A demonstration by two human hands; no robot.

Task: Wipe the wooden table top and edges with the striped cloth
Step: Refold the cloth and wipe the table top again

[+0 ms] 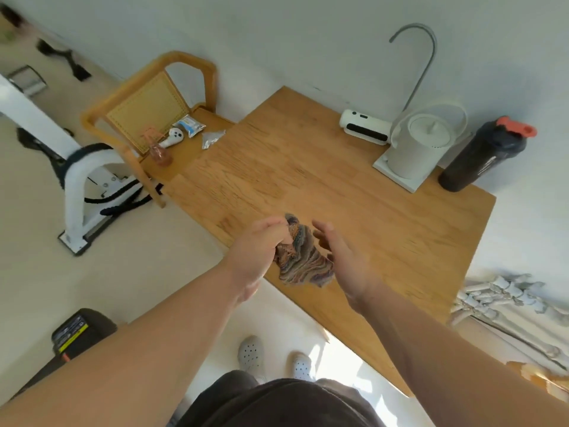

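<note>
Left hand [261, 241]: it's gripping the top of the striped cloth [303, 260], fingers curled round a bunched-up bit.
Right hand [341, 257]: it's hovering just beside the cloth with loose, spread fingers and holding nothing. Can't tell if it's actually touching the fabric.
Cloth: it's hanging crumpled between the two hands, over the near edge of the wooden table [338, 186]. Looks to me like it's dangling rather than lying flat, so I'd say the wiping isn't really going yet.
Far side of the table: a white kettle [425, 143] on its base, a black shaker bottle [483, 155] and a small white gadget [366, 126] are sitting along the wall.
Left of the table: a wooden chair [154, 118] is standing right up against it, with small bits on the seat.
What could go wrong: wiping with a wad this scrunched is probably going to skip patches, so spread it first. A big sweep toward the wall is risking a knock to the tall bottle or the kettle. Doing the left edge could snag the chair.
</note>
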